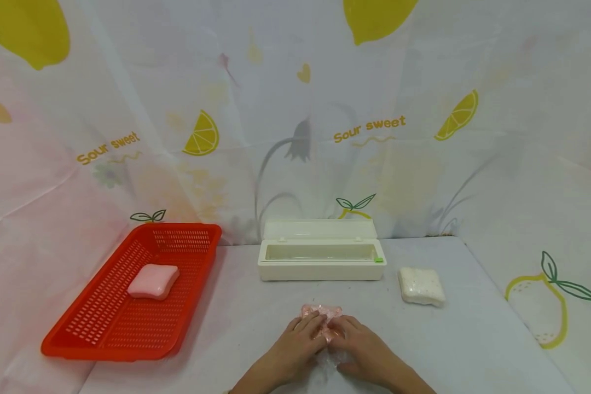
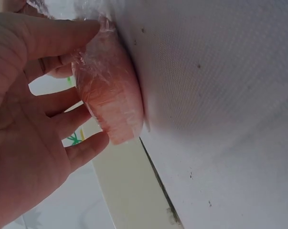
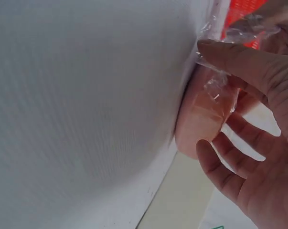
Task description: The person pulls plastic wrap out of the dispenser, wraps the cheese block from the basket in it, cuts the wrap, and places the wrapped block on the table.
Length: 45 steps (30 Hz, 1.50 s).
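Wrapped pink block point(image 1: 322, 310): on table point(image 1: 241, 323), at six o'clock from white box point(image 1: 320, 272) | left hand point(image 1: 297, 345) and right hand point(image 1: 366, 347): half-curled, holding it from both sides (from my screen, the firmness I cannot tell) | risk, I think: clear film point(image 1: 328, 360) may tear, if the pull is uneven | red basket point(image 1: 198, 298): block's nine o'clock

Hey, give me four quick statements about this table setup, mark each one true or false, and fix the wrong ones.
1. The left hand and right hand both touch a film-covered pink block. True.
2. The white film dispenser's lid is closed. False: the white film dispenser has its lid raised.
3. The red basket holds a second pink block. True.
4. The white block lies inside the basket. False: the white block lies on the table.
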Available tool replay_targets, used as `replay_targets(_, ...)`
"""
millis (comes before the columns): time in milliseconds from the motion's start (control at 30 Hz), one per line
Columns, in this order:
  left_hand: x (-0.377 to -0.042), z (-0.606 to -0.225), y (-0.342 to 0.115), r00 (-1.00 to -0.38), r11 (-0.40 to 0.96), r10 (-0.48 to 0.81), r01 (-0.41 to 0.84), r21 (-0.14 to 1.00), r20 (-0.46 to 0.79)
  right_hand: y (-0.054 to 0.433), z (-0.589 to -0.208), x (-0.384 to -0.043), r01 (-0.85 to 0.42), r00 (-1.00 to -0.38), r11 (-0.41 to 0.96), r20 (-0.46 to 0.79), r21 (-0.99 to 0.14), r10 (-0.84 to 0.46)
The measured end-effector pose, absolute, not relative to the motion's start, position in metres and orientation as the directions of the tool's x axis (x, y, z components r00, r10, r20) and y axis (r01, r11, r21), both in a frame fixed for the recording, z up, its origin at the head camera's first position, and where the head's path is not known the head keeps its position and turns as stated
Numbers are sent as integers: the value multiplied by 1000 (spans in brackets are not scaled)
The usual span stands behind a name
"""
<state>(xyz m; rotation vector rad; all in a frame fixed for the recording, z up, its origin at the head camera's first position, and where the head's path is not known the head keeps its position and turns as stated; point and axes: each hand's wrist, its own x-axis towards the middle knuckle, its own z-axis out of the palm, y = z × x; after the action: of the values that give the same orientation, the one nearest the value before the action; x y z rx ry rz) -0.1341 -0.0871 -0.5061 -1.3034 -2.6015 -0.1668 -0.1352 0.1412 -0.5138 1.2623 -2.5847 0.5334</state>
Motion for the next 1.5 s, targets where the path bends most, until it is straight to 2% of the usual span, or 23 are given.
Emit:
replay_targets(133,-135,-507,-88,-574,583,779,811,44,251,140,-517,-135,-804,-592,552,396,-222,-702)
replay_targets(400,-137,-504,-88,-649,603,743,755,257,163,138,-517,-134,-819,-574,477,477,-319,-665)
replay_targets(467,-137,-502,-87,-667,613,729,735,290,154,137,-515,-134,-797,-604,491,460,-351,-651)
replay_targets(667,-139,-499,-84,-715,633,673,688,354,186,129,-507,-134,-648,-762,632,341,-426,-551)
replay_targets(867,-144,-501,-81,-740,666,618,672,324,265,120,-504,-139,-566,-822,736,329,-371,-465)
replay_targets(1033,-152,-503,-78,-738,686,571,670,285,359,115,-504,-143,-530,-846,761,293,-373,-445)
replay_targets(1233,-157,-505,-78,-697,632,589,713,303,408,115,-507,-148,-559,-828,740,304,-374,-472)
replay_targets(1367,-158,-509,-81,-656,616,615,746,254,437,117,-513,-151,-622,-772,713,407,-324,-489)
replay_targets(1500,-156,-511,-86,-605,616,658,775,142,448,122,-516,-153,-716,-681,637,490,-286,-544)
